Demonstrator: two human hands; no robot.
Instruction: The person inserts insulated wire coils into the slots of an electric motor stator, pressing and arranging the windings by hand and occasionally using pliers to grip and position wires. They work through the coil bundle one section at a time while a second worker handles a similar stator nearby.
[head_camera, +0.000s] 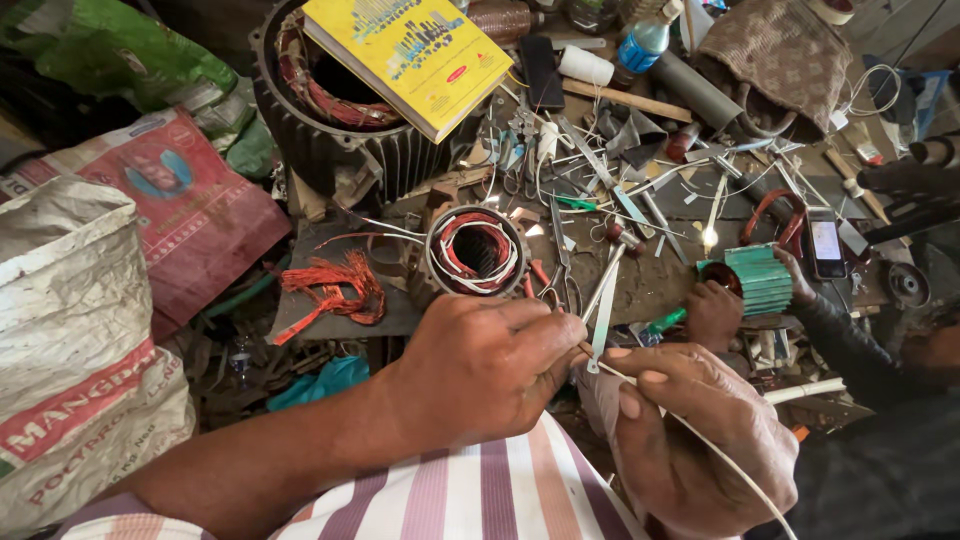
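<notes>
My left hand (480, 365) and right hand (700, 430) pinch a white sleeve (603, 315) on a wire (720, 455). The stator (477, 250) lies wound; this lead seems unfinished.

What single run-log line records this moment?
left hand: pinching white sleeve | right hand: holding white wire | stator: on bench

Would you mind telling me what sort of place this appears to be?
Probably a motor-rewinding repair workshop: a small stator with red windings, a large finned motor housing, and hand tools crowd the bench, while the left hand and right hand work a white wire.
</notes>
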